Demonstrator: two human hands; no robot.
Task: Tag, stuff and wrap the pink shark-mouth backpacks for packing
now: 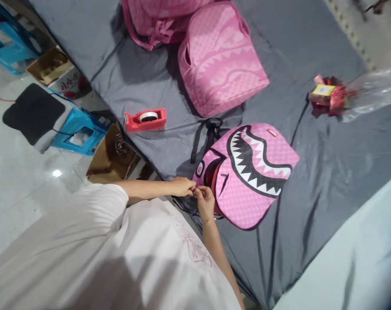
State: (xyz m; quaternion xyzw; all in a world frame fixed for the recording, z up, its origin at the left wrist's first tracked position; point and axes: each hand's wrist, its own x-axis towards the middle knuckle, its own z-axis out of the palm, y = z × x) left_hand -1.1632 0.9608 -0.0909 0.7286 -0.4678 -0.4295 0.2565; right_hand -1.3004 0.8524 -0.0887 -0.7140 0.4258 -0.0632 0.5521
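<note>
A pink backpack (256,172) with a black-and-white shark-mouth print lies on the grey cloth in front of me. Its top zip opening gapes, showing a red lining (211,175). At the edge of that opening, my left hand (183,187) is closed, fingertips pinched together. Meeting it from the other side is my right hand (205,201), also closed in a pinch. Whatever small thing sits between the fingertips is too small to name. Black straps (201,137) stick out beside the backpack.
Two more pink backpacks, one standing (224,60) and one behind it (163,21), are farther back. A red tape dispenser (145,120) is on the cloth-covered table (327,172). Shiny red packaging (329,97) lies right. Cardboard boxes (109,159) and blue stools (79,131) stand at left.
</note>
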